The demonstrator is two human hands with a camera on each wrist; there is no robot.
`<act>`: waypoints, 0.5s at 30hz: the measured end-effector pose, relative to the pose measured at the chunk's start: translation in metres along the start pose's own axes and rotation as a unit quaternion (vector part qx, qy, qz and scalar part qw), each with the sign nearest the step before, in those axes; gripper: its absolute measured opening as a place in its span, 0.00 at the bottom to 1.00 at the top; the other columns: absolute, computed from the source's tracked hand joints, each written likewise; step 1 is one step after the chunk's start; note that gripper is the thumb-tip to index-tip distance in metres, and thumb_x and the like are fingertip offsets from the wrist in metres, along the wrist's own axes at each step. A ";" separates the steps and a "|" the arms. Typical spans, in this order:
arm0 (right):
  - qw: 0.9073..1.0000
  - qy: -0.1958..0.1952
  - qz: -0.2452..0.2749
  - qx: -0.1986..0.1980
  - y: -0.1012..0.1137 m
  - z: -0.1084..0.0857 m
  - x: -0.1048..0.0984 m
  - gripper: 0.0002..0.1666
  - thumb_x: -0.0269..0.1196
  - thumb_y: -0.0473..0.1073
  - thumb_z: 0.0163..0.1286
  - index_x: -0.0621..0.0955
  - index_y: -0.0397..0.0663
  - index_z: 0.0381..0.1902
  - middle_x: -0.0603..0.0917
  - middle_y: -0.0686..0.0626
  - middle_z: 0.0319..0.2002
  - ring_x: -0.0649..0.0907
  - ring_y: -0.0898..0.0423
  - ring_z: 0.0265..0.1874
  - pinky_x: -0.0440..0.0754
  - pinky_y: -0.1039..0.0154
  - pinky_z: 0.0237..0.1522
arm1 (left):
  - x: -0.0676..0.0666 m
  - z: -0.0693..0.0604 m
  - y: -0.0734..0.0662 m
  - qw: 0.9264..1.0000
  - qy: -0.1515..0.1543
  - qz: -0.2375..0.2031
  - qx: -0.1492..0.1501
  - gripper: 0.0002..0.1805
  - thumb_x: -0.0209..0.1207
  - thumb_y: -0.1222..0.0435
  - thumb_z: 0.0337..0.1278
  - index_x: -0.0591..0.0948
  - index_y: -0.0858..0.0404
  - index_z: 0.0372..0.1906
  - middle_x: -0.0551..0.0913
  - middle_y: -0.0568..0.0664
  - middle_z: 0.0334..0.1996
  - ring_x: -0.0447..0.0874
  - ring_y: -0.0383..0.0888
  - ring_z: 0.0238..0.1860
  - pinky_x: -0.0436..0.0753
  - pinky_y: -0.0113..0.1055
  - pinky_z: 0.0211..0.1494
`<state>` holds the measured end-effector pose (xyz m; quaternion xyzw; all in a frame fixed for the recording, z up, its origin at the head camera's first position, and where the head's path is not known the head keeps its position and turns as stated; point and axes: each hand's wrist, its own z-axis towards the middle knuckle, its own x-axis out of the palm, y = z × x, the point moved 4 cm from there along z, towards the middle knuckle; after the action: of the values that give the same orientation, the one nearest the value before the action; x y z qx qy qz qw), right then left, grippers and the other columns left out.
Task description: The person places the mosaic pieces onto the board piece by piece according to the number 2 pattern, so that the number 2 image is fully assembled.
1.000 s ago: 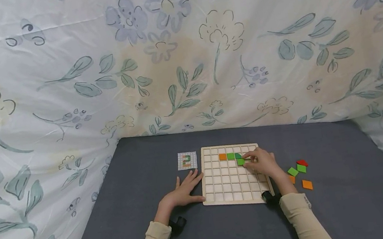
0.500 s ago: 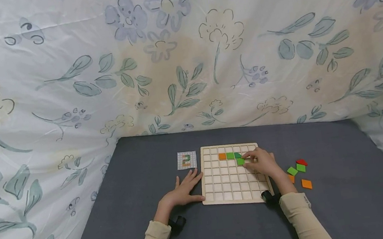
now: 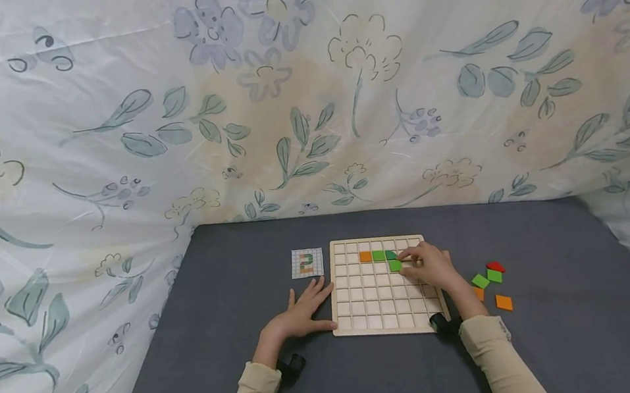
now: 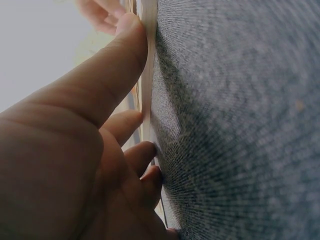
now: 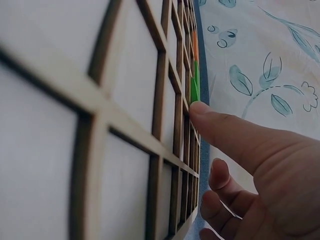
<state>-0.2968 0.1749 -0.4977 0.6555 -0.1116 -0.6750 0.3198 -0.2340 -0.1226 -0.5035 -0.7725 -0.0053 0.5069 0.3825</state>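
Note:
A wooden grid board (image 3: 366, 309) lies on the table. My right hand (image 3: 433, 266) is over its upper right part, thumb and forefinger bent at a green square tile (image 3: 396, 265). The right wrist view has the thumb (image 5: 235, 132) against the green tile's edge (image 5: 195, 82); the forefinger's contact is hidden. In the row above sit an orange tile (image 3: 365, 257), a green tile (image 3: 378, 256) and a dark green tile (image 3: 391, 255). My left hand (image 3: 302, 312) is spread at the board's left edge, its thumb (image 4: 120, 60) and fingertips touching the rim.
A small pattern card (image 3: 306, 263) lies left of the board. To the right are loose tiles: a red one (image 3: 495, 266), green ones (image 3: 494, 276) and orange ones (image 3: 504, 302). A floral cloth (image 3: 305, 124) hangs behind the dark table (image 3: 229, 267).

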 end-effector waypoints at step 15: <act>1.000 -0.008 0.008 -0.011 -0.001 0.001 0.001 0.17 0.69 0.47 0.56 0.84 0.52 0.44 0.75 0.49 0.30 0.67 0.57 0.23 0.52 0.57 0.33 | 0.000 0.000 -0.002 1.000 0.000 0.000 0.003 0.45 0.58 0.49 0.57 0.49 0.55 0.74 0.42 0.57 0.74 0.34 0.56 0.74 0.30 0.66 0.66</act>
<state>-0.2975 0.1749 -0.4985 0.6453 -0.1119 -0.6790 0.3318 -0.2331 -0.1217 -0.5019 -0.7712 -0.0041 0.5071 0.3849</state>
